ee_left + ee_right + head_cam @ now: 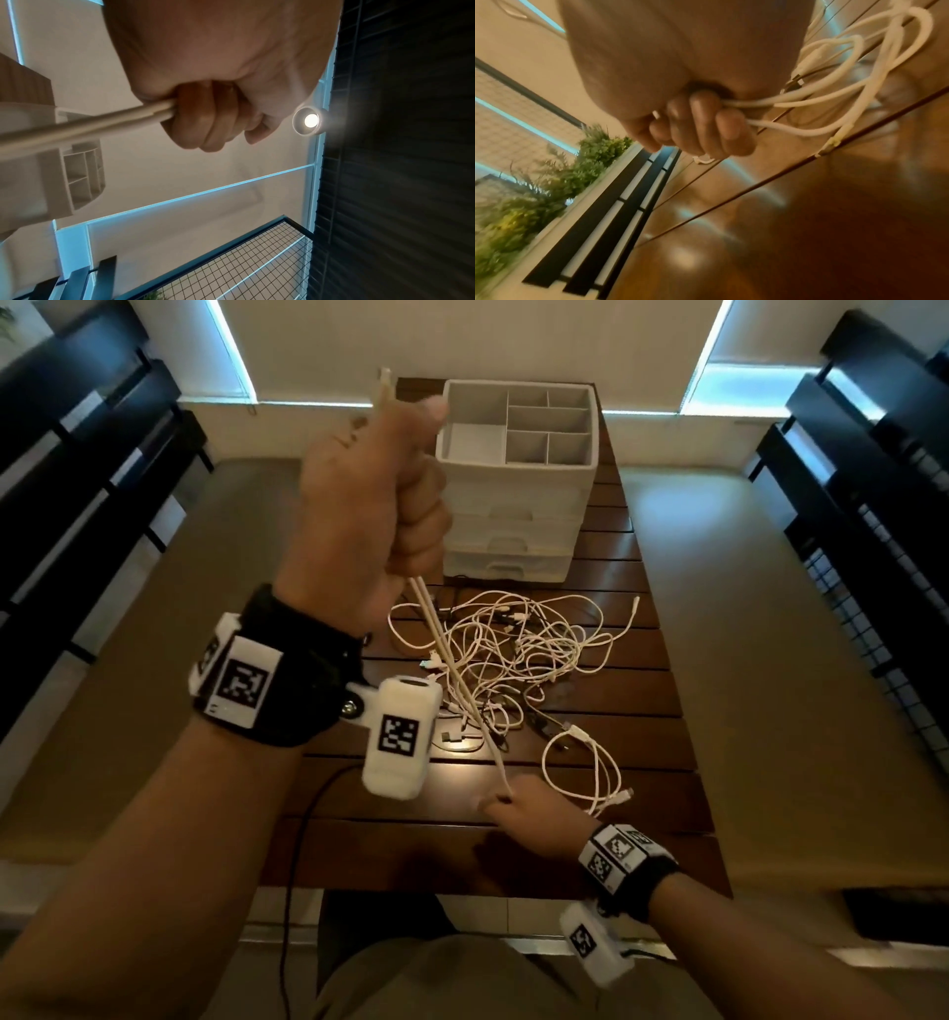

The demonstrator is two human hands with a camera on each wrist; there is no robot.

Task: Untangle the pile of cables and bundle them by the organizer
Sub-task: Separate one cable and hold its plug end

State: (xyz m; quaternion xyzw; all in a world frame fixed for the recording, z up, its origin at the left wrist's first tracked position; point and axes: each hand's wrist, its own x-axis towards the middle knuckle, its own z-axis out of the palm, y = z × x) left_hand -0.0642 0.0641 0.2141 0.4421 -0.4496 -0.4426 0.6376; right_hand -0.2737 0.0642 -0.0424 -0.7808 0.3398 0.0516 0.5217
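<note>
Now white cable point(464, 690) stretches between both hands.

White cables point(513, 654), white organizer point(513, 469), dark brown slatted table point(642, 690) — black-and-white patterned wristbands point(241, 685)

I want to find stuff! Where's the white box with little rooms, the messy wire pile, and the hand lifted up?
organizer point(513, 469), head view, front wall.
cable pile point(508, 654), head view, tangled middle.
left hand point(369, 505), head view, back of the fist.

Slat table point(662, 839): organizer point(513, 521), cable pile point(513, 660).
</note>
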